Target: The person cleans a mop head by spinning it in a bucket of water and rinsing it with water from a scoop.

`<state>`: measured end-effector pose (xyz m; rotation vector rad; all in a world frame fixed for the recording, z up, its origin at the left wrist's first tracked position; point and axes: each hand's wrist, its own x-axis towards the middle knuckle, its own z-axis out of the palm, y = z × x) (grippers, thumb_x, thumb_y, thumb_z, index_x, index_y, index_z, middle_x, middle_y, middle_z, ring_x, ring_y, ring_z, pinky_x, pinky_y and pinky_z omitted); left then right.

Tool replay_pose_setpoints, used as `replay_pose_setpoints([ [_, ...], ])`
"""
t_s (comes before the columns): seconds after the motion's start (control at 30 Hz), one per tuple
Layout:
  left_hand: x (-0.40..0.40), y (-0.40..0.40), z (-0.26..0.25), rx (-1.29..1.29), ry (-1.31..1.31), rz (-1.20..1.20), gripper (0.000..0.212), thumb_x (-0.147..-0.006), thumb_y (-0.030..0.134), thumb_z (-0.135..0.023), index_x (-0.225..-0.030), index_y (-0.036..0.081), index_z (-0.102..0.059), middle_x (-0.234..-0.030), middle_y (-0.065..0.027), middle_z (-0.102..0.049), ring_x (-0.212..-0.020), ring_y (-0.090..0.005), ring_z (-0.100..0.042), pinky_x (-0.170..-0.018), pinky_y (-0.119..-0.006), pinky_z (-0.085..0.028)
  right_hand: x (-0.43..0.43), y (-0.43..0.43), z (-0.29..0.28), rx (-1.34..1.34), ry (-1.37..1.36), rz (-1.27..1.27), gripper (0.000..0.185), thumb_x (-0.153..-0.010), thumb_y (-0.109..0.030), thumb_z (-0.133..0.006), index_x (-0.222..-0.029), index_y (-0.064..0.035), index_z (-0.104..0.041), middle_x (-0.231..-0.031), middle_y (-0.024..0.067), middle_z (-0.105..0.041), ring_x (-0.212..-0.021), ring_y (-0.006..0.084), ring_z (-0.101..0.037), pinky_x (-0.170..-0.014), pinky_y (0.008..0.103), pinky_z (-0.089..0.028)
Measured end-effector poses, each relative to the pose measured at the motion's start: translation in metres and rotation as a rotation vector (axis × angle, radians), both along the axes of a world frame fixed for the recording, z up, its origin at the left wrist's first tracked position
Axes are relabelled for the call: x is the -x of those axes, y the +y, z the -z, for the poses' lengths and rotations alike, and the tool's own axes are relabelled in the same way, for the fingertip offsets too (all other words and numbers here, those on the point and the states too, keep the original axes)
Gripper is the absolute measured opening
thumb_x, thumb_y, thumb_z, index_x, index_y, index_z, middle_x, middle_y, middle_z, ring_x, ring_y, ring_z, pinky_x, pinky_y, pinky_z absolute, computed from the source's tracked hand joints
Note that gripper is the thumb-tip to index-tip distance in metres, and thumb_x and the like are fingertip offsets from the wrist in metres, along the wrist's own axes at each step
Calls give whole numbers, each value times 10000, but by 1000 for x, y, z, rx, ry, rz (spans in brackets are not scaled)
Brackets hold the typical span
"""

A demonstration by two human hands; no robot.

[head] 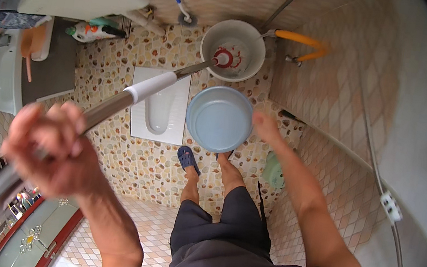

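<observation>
My left hand point(53, 151) is wrapped around the metal handle of a spin mop point(150, 86), which runs from the lower left up to a white bucket point(206, 45). The mop's red and white head point(223, 58) is down inside that bucket. My right hand point(266, 127) is at the right rim of a light blue plastic basin point(219, 120) on the floor by my feet; the hand is blurred, and whether its fingers grip the rim is hard to tell.
A white squat toilet point(159, 107) lies left of the basin. A blue-handled brush point(181, 4) leans behind. An orange hose point(302, 39) hangs by the bucket. At left are a detergent bottle point(94, 32) and a sink point(5, 73); a green plastic basin point(274, 169) stands at right.
</observation>
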<state>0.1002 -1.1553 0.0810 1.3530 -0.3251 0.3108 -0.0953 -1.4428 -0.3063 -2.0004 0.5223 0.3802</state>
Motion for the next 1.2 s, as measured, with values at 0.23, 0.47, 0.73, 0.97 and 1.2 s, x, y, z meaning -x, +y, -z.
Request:
replay_pose_setpoints([
  [0.23, -21, -66, -58, 121, 87, 137, 418, -998, 315, -466, -656, 75, -453, -508, -11, -375, -470, -130, -351, -590, -349, -398, 231, -17, -129, -202, 779, 144, 193, -893, -79, -511, -1002, 0, -649, -828, 99, -654, -636, 188, -630, -558, 301, -491],
  [0.47, -12, -95, -117, 192, -28, 229, 409, -978, 288, -506, -632, 78, -452, -494, -6, -351, -453, -116, -347, -556, -323, -402, 379, -32, -189, -287, 707, 778, 290, -895, -110, -511, -1157, -8, -581, -946, 132, -659, -752, 231, -665, -606, 350, -543],
  [0.73, -33, -86, -31, -72, 137, 39, 369, -936, 256, -588, -757, -65, -624, -752, -123, -655, -721, -192, -638, -733, -339, -541, 382, 19, -210, -406, 551, 956, 263, -908, -90, -464, -1128, -29, -596, -1003, 138, -655, -851, 237, -667, -670, 353, -541],
  [0.97, -18, -45, -36, -209, 528, 44, 306, -897, 338, -645, -955, 39, -615, -944, -81, -678, -836, -148, -632, -639, -302, -513, 384, 41, -221, -465, 506, 934, 275, -911, -90, -476, -1164, -9, -545, -961, 130, -647, -793, 242, -663, -669, 375, -542],
  [1.2, 60, -40, -22, -398, 337, 325, 230, -953, 284, -571, -962, 58, -613, -1001, -56, -670, -891, -115, -611, -689, -267, -482, 370, 18, -197, -436, 613, 901, 273, -900, -112, -473, -1107, 14, -599, -977, 144, -646, -832, 254, -664, -666, 367, -544],
])
